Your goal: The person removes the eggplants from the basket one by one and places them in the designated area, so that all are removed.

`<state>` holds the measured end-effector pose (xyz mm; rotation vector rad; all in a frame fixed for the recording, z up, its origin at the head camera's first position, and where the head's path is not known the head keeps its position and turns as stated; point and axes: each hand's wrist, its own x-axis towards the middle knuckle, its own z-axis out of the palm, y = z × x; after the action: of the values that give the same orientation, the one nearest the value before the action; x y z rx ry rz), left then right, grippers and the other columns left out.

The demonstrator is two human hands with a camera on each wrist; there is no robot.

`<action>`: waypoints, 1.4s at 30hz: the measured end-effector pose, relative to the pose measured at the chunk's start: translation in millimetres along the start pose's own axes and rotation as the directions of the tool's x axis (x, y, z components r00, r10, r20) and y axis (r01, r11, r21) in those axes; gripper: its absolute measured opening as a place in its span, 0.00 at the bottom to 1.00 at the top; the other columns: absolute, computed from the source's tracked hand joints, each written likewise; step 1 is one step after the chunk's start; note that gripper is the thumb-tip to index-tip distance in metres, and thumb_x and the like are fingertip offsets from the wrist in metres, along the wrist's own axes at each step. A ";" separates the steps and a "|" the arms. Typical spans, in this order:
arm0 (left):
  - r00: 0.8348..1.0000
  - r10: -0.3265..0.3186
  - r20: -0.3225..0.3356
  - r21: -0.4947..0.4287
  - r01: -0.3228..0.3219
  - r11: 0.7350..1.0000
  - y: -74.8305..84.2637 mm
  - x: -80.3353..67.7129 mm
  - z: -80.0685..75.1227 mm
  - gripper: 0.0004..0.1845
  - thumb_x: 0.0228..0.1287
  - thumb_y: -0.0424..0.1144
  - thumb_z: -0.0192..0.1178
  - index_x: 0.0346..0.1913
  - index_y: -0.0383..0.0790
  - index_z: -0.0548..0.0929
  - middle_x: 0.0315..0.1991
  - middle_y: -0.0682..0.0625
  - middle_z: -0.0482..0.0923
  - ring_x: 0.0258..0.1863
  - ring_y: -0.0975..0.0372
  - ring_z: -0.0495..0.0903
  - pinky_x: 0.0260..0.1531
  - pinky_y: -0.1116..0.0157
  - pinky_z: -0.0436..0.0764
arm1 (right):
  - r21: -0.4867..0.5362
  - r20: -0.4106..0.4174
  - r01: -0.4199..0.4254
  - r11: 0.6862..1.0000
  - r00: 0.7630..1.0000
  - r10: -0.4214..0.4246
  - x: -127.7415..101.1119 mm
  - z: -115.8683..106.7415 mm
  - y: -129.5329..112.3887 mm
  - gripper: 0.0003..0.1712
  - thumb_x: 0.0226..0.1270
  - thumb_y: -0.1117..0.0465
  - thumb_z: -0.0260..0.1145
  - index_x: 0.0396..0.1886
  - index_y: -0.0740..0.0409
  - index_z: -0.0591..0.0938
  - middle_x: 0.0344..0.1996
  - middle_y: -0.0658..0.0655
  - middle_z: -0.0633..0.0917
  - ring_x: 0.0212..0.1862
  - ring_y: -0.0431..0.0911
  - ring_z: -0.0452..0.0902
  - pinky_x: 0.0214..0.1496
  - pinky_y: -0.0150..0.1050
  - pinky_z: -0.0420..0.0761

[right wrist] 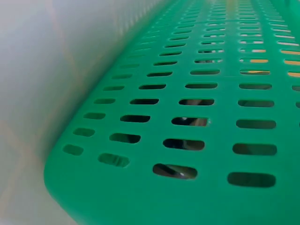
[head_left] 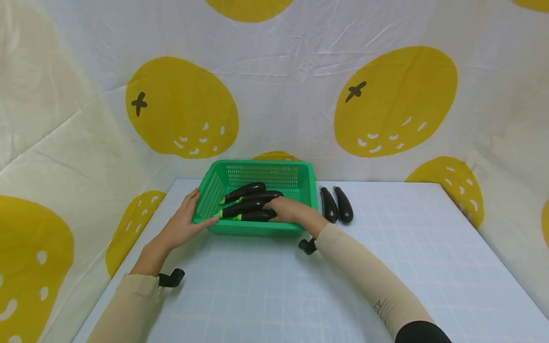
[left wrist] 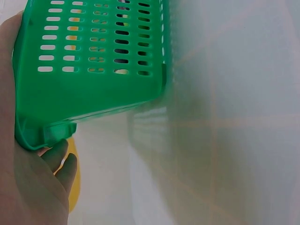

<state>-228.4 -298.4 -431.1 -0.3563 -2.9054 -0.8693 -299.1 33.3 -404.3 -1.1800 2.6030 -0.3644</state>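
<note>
L hand (head_left: 182,228) is at near-left corner of green basket (head_left: 257,228), fingers (left wrist: 67,173) bent round the rim, thumb along near edge. R hand (head_left: 285,209) reaches inside, touching R ends of the nearer aubergines (head_left: 242,207); its fingertips are hidden, can't tell if they pinch or just press. Four aubs in basket, stems L; two more aubs (head_left: 343,205) on worktop (head_left: 257,286), just R of it. Main risk: glossy skins look slick, so a loose hold cd let one slip & knock the rest. R forearm (head_left: 315,221) crosses basket's near-right corner; a low lift might catch rim & drag basket. Too much weight from L hand cd tip it. Loose pair prob. rolls if basket shifts R.
</note>
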 end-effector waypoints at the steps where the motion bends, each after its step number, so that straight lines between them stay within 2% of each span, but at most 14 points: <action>1: 1.000 -0.001 0.001 -0.002 0.001 1.000 0.2 -0.1 0.2 0.59 0.66 0.67 0.61 0.83 0.36 0.42 0.83 0.41 0.38 0.79 0.40 0.50 0.68 0.31 0.58 | 0.009 0.009 -0.010 1.000 1.000 0.010 -0.3 0.4 0.3 0.21 0.73 0.60 0.69 0.62 0.61 0.83 0.57 0.57 0.85 0.58 0.50 0.80 0.65 0.46 0.77; 4: 1.000 -0.006 0.003 -0.007 0.006 1.000 0.4 -0.3 0.9 0.59 0.66 0.67 0.61 0.83 0.36 0.42 0.83 0.41 0.39 0.79 0.40 0.50 0.69 0.32 0.58 | 0.028 0.042 -0.050 0.998 0.998 0.048 -1.5 1.8 1.7 0.20 0.74 0.59 0.68 0.61 0.61 0.84 0.56 0.57 0.86 0.57 0.49 0.80 0.65 0.46 0.77; 7: 1.000 -0.007 0.010 -0.010 0.007 1.000 0.4 -0.5 1.1 0.59 0.66 0.67 0.61 0.83 0.36 0.42 0.83 0.41 0.38 0.79 0.40 0.49 0.69 0.32 0.58 | 0.036 0.077 -0.081 0.996 0.994 0.078 -3.0 2.1 3.4 0.22 0.75 0.57 0.66 0.64 0.61 0.82 0.60 0.58 0.84 0.61 0.50 0.79 0.67 0.46 0.76; 14: 1.000 -0.010 0.016 -0.001 0.010 1.000 -1.1 -0.7 2.7 0.60 0.65 0.69 0.61 0.83 0.36 0.42 0.83 0.41 0.38 0.79 0.40 0.50 0.69 0.32 0.58 | 0.097 0.101 -0.081 0.992 0.992 0.072 -11.6 -1.2 9.2 0.26 0.77 0.52 0.64 0.68 0.61 0.79 0.63 0.59 0.81 0.64 0.51 0.76 0.68 0.47 0.75; 20: 0.999 -0.026 0.025 0.001 0.026 1.000 -0.1 -0.7 3.0 0.61 0.64 0.70 0.61 0.83 0.37 0.41 0.84 0.43 0.36 0.79 0.40 0.49 0.68 0.31 0.58 | 0.166 0.085 -0.065 0.984 0.995 0.051 -25.1 -11.6 8.0 0.29 0.79 0.49 0.61 0.70 0.62 0.75 0.67 0.60 0.78 0.69 0.53 0.72 0.71 0.50 0.72; 24: 0.999 -0.025 0.026 0.001 0.025 1.000 -0.1 -0.6 3.3 0.61 0.65 0.70 0.60 0.83 0.36 0.41 0.84 0.43 0.37 0.79 0.39 0.49 0.68 0.30 0.58 | 0.156 0.064 -0.027 0.987 0.998 0.017 -32.4 -17.9 5.7 0.29 0.80 0.49 0.59 0.71 0.62 0.75 0.68 0.60 0.77 0.71 0.54 0.70 0.72 0.50 0.71; 33: 1.000 -0.024 0.020 0.008 0.024 1.000 0.2 -0.1 -0.1 0.60 0.66 0.68 0.60 0.83 0.35 0.41 0.84 0.42 0.36 0.79 0.39 0.48 0.69 0.31 0.56 | 0.101 0.014 0.037 0.994 0.999 -0.038 -46.0 -34.2 -3.2 0.29 0.81 0.50 0.58 0.72 0.63 0.74 0.67 0.60 0.78 0.67 0.52 0.74 0.69 0.48 0.74; 38: 0.999 -0.030 0.017 0.003 0.030 1.000 0.6 0.7 -1.5 0.60 0.67 0.68 0.60 0.83 0.35 0.40 0.84 0.42 0.35 0.79 0.39 0.47 0.69 0.31 0.56 | 0.099 -0.009 0.048 0.994 0.999 -0.047 -54.6 -40.9 -8.5 0.28 0.81 0.51 0.59 0.71 0.63 0.74 0.66 0.60 0.79 0.67 0.52 0.75 0.69 0.48 0.74; 42: 0.999 -0.033 0.020 0.001 0.033 0.999 0.6 -0.7 -0.7 0.60 0.66 0.69 0.59 0.83 0.35 0.40 0.84 0.42 0.35 0.79 0.39 0.47 0.69 0.31 0.56 | 0.103 -0.034 0.063 0.993 0.998 -0.060 -62.4 -42.2 -10.3 0.27 0.80 0.52 0.59 0.69 0.63 0.76 0.64 0.59 0.81 0.63 0.50 0.77 0.66 0.47 0.76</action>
<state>-227.5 -298.5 -430.3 -0.3201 -2.9379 -0.8741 -266.4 79.2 -353.3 -1.2305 2.5437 -0.5278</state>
